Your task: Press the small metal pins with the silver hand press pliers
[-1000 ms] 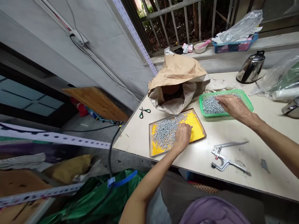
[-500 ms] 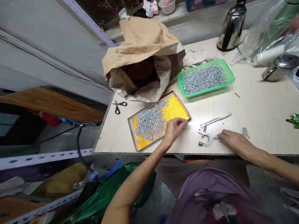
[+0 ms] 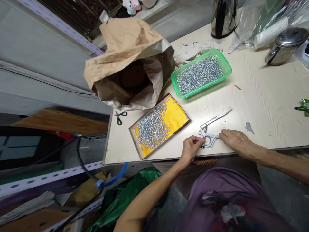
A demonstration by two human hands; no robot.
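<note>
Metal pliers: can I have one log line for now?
metal pliers: handles spread | left hand: fingers at head end | right hand: on nearer handle

No text, label, brand, number or sign can be read here

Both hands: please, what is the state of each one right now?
Left hand: pinched closed at the silver hand tool; whether it holds something cannot be told.
Right hand: over the tool's lower handle; grip hidden.
</note>
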